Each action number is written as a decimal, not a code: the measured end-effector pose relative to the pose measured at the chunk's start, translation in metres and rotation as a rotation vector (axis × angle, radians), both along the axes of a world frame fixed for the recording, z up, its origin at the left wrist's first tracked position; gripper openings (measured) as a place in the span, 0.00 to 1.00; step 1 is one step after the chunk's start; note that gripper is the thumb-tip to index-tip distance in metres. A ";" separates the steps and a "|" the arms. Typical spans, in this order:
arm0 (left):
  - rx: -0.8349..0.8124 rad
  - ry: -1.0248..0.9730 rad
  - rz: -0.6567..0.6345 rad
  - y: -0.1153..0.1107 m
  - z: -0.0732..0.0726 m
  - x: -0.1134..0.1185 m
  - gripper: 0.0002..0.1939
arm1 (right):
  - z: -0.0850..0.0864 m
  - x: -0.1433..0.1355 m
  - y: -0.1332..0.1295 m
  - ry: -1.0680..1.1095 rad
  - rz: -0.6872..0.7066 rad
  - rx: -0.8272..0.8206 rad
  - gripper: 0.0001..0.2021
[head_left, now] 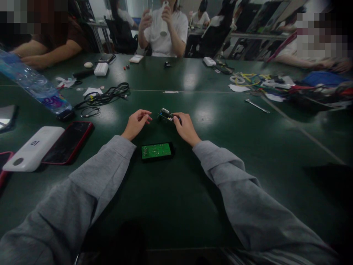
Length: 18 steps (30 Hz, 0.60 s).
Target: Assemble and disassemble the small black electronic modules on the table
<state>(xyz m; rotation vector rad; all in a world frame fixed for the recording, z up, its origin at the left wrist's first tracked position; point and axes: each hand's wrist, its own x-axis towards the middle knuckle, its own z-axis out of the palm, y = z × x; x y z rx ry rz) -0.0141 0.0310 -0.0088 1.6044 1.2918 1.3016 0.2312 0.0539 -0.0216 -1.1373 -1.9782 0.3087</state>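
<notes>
My right hand (184,126) pinches the right end of a small circuit board (166,115) with raised components on it. The board is tilted just above the green table. To its left, my left hand (138,122) has its fingers loosely bent and apart, with a small gap between it and the board. Nothing shows in that hand. Nearer to me, between my forearms, a black case (157,159) lies flat on the table. A green circuit board (156,150) sits inside it, solder side up.
On the left are a plastic water bottle (41,86), a white power bank (34,149), a red-edged phone (70,143) and a black cable (107,96). A wrench (257,105) and tangled wires (264,81) lie on the right. Other people sit around the table (176,206).
</notes>
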 end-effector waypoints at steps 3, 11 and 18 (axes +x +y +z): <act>-0.002 0.011 -0.005 0.000 0.000 0.000 0.07 | 0.001 0.000 -0.001 0.010 -0.036 0.021 0.19; 0.013 0.020 -0.019 0.002 -0.004 -0.002 0.08 | -0.001 0.002 -0.002 0.066 -0.010 -0.044 0.18; 0.020 0.039 -0.030 0.003 -0.006 -0.003 0.09 | -0.011 0.010 0.014 0.127 -0.191 -0.046 0.28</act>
